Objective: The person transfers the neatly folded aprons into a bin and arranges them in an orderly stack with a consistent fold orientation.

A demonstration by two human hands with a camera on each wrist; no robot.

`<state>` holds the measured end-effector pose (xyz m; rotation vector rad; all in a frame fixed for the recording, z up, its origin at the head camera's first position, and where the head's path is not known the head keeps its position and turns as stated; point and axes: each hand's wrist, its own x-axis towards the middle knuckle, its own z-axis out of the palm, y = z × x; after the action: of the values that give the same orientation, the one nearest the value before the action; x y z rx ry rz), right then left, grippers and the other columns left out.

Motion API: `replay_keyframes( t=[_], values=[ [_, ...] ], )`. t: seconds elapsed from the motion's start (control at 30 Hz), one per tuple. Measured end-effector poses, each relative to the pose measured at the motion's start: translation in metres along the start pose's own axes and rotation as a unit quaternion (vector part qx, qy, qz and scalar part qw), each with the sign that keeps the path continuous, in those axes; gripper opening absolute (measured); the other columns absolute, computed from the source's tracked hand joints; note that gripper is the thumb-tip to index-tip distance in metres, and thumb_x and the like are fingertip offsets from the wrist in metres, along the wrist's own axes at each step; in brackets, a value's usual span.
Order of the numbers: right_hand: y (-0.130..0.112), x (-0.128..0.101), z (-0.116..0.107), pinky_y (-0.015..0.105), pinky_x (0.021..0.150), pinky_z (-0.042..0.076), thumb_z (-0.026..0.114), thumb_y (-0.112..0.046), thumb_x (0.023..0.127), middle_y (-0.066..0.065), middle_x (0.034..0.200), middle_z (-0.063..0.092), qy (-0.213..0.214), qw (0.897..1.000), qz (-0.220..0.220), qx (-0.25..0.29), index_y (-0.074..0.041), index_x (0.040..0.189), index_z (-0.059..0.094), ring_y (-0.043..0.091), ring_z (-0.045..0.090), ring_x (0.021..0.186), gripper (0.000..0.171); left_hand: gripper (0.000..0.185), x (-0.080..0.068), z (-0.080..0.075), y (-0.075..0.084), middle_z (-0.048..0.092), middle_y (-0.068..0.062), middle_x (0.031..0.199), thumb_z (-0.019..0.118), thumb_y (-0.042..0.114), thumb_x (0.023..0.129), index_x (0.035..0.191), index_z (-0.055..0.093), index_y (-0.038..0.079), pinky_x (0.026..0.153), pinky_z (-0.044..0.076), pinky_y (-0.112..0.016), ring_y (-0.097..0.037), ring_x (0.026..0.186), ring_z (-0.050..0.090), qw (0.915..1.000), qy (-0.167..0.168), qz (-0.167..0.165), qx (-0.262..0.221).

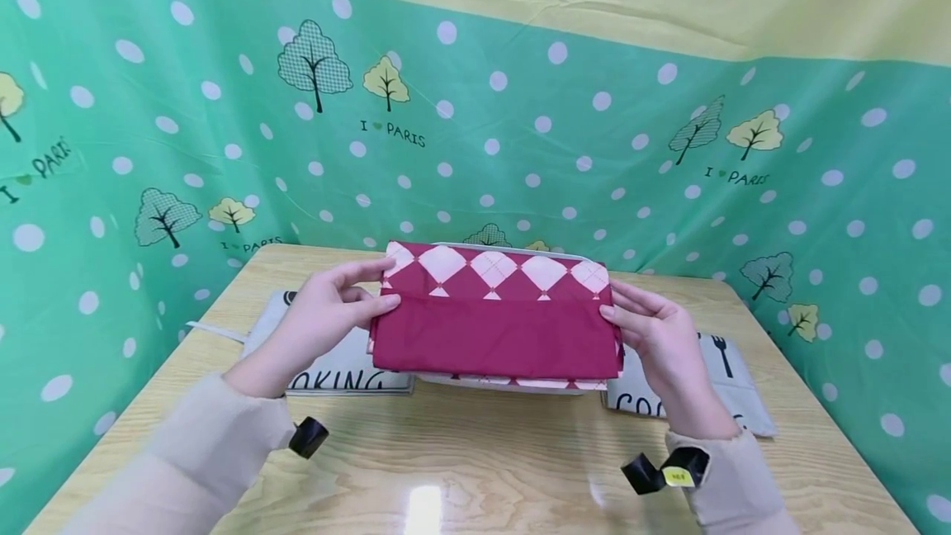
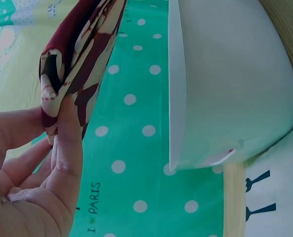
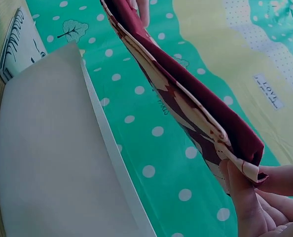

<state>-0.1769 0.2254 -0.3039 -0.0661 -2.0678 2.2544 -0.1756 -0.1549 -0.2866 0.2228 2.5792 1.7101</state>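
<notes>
A folded maroon cloth (image 1: pixel 494 337) with a band of pink-and-white diamonds is held up between both hands, above a white bin. The left hand (image 1: pixel 338 308) pinches its left edge between thumb and fingers. At the opposite edge, the right hand (image 1: pixel 661 341) pinches it the same way. Seen edge-on in the left wrist view, the cloth (image 2: pixel 82 69) shows several folded layers. Most of the white bin (image 2: pixel 235 84) is hidden behind the cloth in the head view; its wall and rim show plainly in both wrist views.
A folded white cloth with black lettering (image 1: pixel 349 362) lies on the wooden table (image 1: pixel 513 461) left of the bin. Another lettered cloth (image 1: pixel 731 374) lies on the right, partly behind the right hand. A green dotted curtain (image 1: pixel 475 147) hangs around the table's back and sides.
</notes>
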Motion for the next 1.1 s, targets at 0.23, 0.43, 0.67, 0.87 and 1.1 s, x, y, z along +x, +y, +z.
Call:
replay_keyframes(
  t=[0.23, 0.43, 0.67, 0.87, 1.1],
  values=[
    [0.000, 0.009, -0.003, 0.021, 0.078, 0.058, 0.070, -0.005, 0.090, -0.013, 0.095, 0.076, 0.003, 1.000, -0.001, 0.006, -0.004, 0.131, 0.063, 0.004, 0.073, 0.088, 0.042, 0.056, 0.011, 0.006, 0.000, 0.058, -0.015, 0.137, 0.071, 0.020, 0.092, 0.144, 0.052, 0.012, 0.076, 0.055, -0.024, -0.009, 0.081, 0.068, 0.9996, 0.021, 0.019, -0.008],
    [-0.002, 0.016, -0.006, 0.019, 0.078, 0.058, 0.071, -0.005, 0.090, -0.013, 0.091, 0.075, 0.013, 1.000, 0.012, 0.007, -0.002, 0.133, 0.060, 0.003, 0.072, 0.086, 0.045, 0.053, 0.021, 0.011, -0.001, 0.061, -0.017, 0.133, 0.072, 0.019, 0.091, 0.140, 0.056, 0.010, 0.075, 0.054, -0.018, -0.009, 0.091, 0.067, 0.9983, 0.049, 0.027, -0.015],
    [-0.004, 0.023, -0.007, 0.018, 0.078, 0.057, 0.069, -0.007, 0.092, -0.016, 0.091, 0.074, 0.014, 1.000, 0.021, -0.012, 0.005, 0.141, 0.047, 0.002, 0.072, 0.086, 0.055, 0.051, 0.029, 0.014, -0.001, 0.062, -0.017, 0.131, 0.073, 0.019, 0.090, 0.138, 0.058, 0.009, 0.073, 0.055, -0.019, -0.005, 0.082, 0.066, 0.9976, 0.061, 0.022, -0.023],
    [-0.005, 0.028, -0.006, 0.017, 0.079, 0.056, 0.070, -0.009, 0.091, -0.017, 0.092, 0.073, 0.021, 0.999, 0.028, -0.025, 0.004, 0.143, 0.046, 0.000, 0.070, 0.088, 0.059, 0.050, 0.035, 0.016, -0.003, 0.063, -0.015, 0.131, 0.073, 0.022, 0.090, 0.137, 0.059, 0.010, 0.073, 0.054, -0.018, -0.008, 0.084, 0.065, 0.9973, 0.072, 0.012, -0.013],
    [-0.003, 0.035, -0.007, 0.016, 0.079, 0.056, 0.070, -0.008, 0.091, -0.017, 0.090, 0.073, 0.022, 0.999, 0.040, -0.024, 0.004, 0.143, 0.046, -0.001, 0.070, 0.087, 0.059, 0.048, 0.044, 0.021, -0.010, 0.064, -0.015, 0.130, 0.072, 0.020, 0.091, 0.136, 0.060, 0.009, 0.073, 0.055, -0.017, -0.002, 0.079, 0.066, 0.9968, 0.074, 0.005, -0.029]
  ],
)
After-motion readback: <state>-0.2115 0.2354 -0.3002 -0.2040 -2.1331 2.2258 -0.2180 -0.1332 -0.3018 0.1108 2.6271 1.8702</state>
